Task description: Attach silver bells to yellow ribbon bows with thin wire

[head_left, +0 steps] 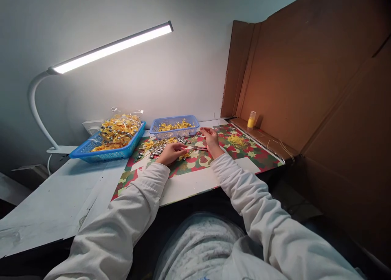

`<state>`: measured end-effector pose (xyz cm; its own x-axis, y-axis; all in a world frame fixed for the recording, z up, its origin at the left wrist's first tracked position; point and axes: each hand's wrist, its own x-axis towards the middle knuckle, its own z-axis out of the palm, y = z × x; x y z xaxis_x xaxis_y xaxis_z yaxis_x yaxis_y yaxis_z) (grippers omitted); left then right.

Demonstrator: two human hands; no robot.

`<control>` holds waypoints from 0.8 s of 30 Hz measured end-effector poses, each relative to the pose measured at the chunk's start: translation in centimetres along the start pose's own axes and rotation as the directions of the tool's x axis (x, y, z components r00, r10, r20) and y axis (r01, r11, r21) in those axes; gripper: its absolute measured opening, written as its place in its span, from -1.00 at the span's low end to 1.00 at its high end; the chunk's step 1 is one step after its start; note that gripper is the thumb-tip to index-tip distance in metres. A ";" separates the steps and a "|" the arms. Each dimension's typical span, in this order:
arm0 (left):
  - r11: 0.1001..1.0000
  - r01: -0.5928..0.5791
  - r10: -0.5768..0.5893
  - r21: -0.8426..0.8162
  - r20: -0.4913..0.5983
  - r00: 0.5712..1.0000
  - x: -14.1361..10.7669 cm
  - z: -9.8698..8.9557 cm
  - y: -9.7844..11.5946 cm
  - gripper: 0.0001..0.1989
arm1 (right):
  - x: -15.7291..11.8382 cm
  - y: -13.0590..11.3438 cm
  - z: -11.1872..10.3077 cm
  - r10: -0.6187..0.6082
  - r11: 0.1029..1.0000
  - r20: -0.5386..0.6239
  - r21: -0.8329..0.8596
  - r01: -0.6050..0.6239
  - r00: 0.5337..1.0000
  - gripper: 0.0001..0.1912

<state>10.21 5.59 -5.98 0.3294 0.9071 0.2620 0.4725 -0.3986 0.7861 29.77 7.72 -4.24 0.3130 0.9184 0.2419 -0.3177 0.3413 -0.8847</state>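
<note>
My left hand (171, 153) is closed in a pinch over the mat, with a small yellow piece on a thin cord at its fingertips. Raised to its right, my right hand (210, 140) pinches a thin yellow cord (196, 135) that slants down toward the left hand. A pair of scissors (200, 148) shows between the hands, close under the right palm; whether that hand also holds it, I cannot tell. Just beyond the left hand lies a pile of silvery beads (159, 146) with yellow cords. More yellow bits (184, 156) lie below its fingertips.
A blue basket (122, 153) piled with yellow-and-silver pieces stands left. Behind the hands is a smaller basket (174, 132) of yellow pieces. Yellow cord scraps (236, 140) lie right on the patterned mat (210, 129). A yellow bottle (251, 120), cardboard wall (299, 68) and lamp (113, 47) surround the table.
</note>
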 end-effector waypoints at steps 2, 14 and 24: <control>1.000 -0.003 0.003 0.001 0.001 1.000 0.0 0.0 0.0 -0.48 | 0.1 0.0 -0.2 0.003 1.000 -0.021 -0.006 -0.003 1.000 -0.64; 0.999 -0.026 0.025 0.040 0.016 1.000 -0.1 -0.2 -0.3 -0.53 | 1.2 0.1 -1.0 -0.007 0.999 -0.084 0.041 0.010 0.996 -0.65; 0.999 -0.039 0.039 0.032 0.026 0.999 0.0 -0.1 -0.7 -0.61 | 2.7 0.6 -2.5 0.003 0.998 -0.118 0.065 0.005 0.993 -0.71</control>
<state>9.78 5.88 -6.50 0.3688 0.8872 0.2773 0.4848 -0.4381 0.7570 32.64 9.89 -5.12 0.4153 0.8894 0.1910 -0.3736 0.3582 -0.8557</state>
